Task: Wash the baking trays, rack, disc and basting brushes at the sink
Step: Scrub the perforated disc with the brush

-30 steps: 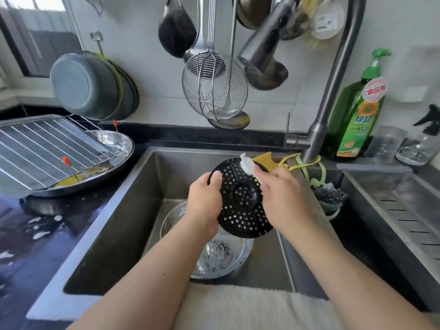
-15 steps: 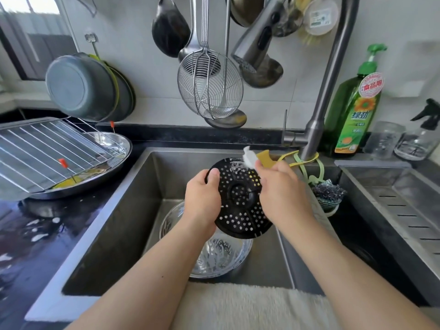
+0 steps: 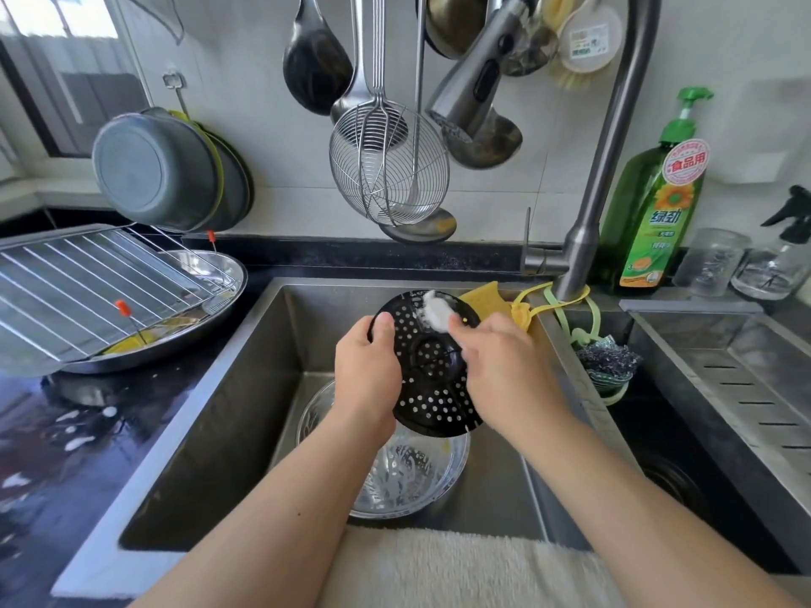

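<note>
Left hand [image 3: 366,370] gripping black disc [image 3: 432,379], right hand [image 3: 496,366] pinching white sponge [image 3: 436,313]; glass bowl [image 3: 443,476] in sink [image 3: 245,388]

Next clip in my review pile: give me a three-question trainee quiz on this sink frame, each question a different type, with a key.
1. True or false: the left hand grips the black perforated disc by its edge.
2. Multiple choice: the glass bowl is (A) on the counter, (B) in the sink below the disc, (C) hanging on the wall.
3. Fill in: the right hand holds a white, soapy ____ against the disc's upper part.

Key
1. True.
2. B.
3. Scrubber; its exact kind is unclear, and it sits against the disc's top.
</note>
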`<state>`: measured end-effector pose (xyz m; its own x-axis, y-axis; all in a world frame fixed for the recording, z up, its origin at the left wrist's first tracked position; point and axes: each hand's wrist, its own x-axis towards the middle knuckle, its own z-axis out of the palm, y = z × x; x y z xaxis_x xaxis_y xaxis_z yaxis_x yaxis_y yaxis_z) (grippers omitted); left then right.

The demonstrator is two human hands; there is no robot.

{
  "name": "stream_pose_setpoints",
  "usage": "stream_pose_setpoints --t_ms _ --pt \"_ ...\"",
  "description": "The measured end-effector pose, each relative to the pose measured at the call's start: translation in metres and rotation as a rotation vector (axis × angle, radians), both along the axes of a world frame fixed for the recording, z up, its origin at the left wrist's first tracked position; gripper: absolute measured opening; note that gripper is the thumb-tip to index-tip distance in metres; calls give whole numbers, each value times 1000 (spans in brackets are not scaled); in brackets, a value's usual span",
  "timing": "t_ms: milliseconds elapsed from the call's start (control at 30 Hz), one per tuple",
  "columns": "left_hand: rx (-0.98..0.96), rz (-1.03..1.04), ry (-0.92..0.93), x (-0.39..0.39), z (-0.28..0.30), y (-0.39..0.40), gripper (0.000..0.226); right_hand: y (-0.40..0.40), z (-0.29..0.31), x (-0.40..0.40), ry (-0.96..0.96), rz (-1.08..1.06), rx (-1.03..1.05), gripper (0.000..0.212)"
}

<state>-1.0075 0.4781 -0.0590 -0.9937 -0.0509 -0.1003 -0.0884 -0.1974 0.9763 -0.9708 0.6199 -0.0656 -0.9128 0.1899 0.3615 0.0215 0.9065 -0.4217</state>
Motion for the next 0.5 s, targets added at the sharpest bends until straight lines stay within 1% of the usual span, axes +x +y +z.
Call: stream_pose_setpoints --t_ms 67,167,267,400,500 --pt "18 15 -4 -2 0 -1 34 0 -1 1 3 38 0 57" --pt "14 16 2 -2 0 -1 35 10 1 -3 4 -57 -9 58" --pt "21 30 -1 -4 0 -2 33 5 -2 0 -24 51 -28 57" --pt "24 24 -11 -6 -1 -3 31 16 1 -4 -5 -61 -6 58" --pt "29 11 -27 -6 -2 -3 31 7 0 1 -38 62 2 58"
